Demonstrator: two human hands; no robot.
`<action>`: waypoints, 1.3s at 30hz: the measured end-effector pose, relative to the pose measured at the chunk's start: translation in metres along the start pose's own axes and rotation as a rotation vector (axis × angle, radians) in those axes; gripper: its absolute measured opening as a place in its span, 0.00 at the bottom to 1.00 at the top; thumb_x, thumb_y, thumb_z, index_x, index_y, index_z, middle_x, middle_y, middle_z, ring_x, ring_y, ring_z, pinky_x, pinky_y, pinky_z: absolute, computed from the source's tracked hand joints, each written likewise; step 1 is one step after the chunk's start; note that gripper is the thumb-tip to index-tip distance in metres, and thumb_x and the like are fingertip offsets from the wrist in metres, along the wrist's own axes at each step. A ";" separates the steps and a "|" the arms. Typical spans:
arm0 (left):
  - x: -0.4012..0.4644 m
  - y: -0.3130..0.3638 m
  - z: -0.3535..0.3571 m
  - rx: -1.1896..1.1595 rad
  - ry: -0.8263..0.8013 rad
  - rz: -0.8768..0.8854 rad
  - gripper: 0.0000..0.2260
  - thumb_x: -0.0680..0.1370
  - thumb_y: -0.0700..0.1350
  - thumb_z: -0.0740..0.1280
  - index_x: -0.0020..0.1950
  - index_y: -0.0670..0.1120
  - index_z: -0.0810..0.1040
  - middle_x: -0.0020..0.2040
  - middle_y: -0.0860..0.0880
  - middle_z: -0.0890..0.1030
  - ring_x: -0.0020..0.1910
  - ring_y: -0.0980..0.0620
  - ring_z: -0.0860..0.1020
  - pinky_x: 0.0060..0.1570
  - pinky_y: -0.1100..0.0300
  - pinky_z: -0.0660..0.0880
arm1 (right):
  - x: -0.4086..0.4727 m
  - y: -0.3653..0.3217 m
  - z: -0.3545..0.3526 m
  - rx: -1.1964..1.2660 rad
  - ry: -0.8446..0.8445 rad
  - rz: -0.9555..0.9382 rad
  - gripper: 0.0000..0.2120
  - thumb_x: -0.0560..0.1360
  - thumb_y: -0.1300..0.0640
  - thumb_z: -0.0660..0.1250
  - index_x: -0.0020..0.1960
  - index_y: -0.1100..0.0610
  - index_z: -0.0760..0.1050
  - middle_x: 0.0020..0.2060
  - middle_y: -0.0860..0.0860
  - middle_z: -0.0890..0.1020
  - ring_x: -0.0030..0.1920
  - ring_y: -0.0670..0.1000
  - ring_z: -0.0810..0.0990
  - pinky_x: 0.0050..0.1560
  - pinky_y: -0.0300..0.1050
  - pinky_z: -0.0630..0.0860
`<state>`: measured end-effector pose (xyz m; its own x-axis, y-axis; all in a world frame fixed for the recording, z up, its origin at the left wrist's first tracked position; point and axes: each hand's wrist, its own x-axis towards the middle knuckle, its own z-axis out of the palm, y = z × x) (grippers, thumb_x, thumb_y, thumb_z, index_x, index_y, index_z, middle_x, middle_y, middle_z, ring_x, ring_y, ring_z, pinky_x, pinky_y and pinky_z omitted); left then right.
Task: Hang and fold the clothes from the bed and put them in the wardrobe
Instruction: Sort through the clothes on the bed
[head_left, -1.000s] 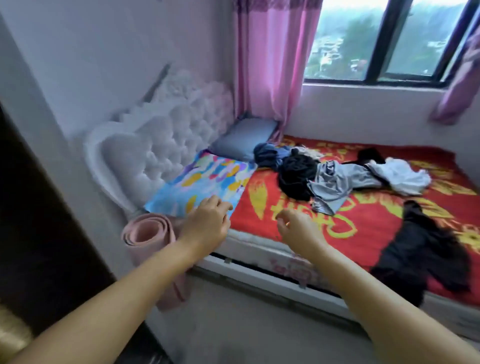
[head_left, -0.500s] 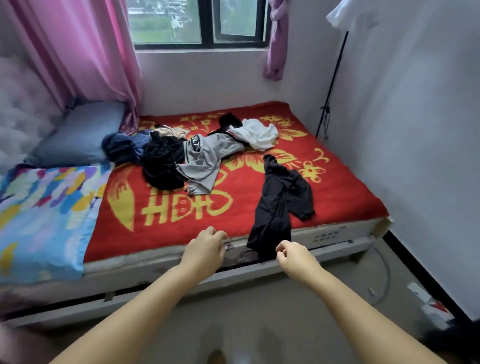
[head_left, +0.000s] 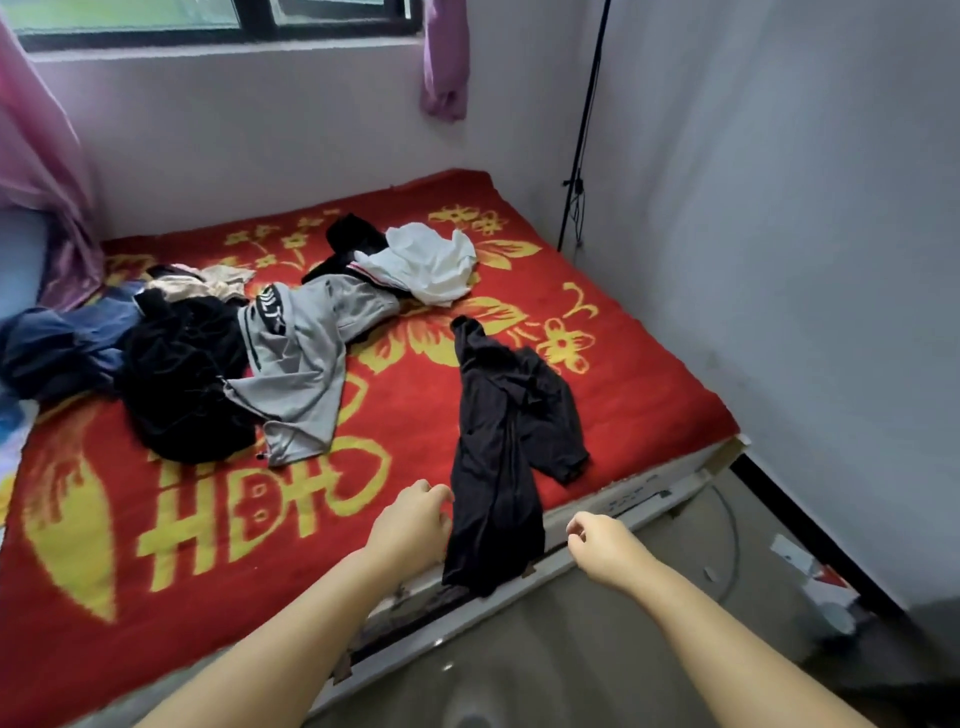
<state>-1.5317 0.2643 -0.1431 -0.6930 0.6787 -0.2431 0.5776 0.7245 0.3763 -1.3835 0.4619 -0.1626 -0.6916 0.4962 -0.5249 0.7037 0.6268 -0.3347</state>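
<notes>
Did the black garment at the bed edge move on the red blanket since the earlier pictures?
No. The black garment lies as before beside the yellow flower of the red blanket; only the camera moved.

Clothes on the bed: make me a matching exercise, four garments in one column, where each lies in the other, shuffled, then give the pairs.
Things:
1. white garment
2. grey shorts
3. dark blue garment
4. long black garment

Places:
A. draped over the bed's near edge, between the two hands
B. far left of the pile
C. far side of the bed, toward the window wall
D. middle of the pile, beside a black heap

Pairs: 1-C, 2-D, 3-B, 4-A
</notes>
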 end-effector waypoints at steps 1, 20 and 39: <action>0.014 0.000 0.003 -0.002 -0.031 0.001 0.16 0.80 0.44 0.55 0.67 0.49 0.71 0.58 0.48 0.73 0.56 0.47 0.73 0.50 0.55 0.72 | 0.013 0.003 -0.001 0.001 -0.019 0.019 0.13 0.78 0.57 0.54 0.59 0.54 0.73 0.55 0.51 0.78 0.54 0.53 0.76 0.54 0.47 0.75; 0.289 -0.016 0.046 -0.070 -0.193 -0.288 0.14 0.80 0.45 0.55 0.64 0.48 0.72 0.58 0.47 0.72 0.58 0.45 0.73 0.51 0.54 0.71 | 0.340 -0.013 -0.088 -0.170 -0.256 -0.119 0.14 0.76 0.57 0.55 0.57 0.53 0.75 0.57 0.53 0.79 0.57 0.55 0.77 0.56 0.47 0.73; 0.358 -0.148 0.222 0.201 -0.121 -0.181 0.28 0.77 0.57 0.48 0.77 0.49 0.53 0.77 0.44 0.58 0.75 0.49 0.52 0.70 0.46 0.45 | 0.547 -0.069 -0.008 -0.081 -0.018 0.005 0.38 0.77 0.46 0.64 0.77 0.55 0.47 0.61 0.58 0.76 0.58 0.59 0.76 0.48 0.48 0.72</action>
<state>-1.7696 0.4273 -0.4840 -0.7432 0.5369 -0.3993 0.5316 0.8362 0.1349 -1.8116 0.6951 -0.4204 -0.6842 0.4891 -0.5409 0.6913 0.6713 -0.2674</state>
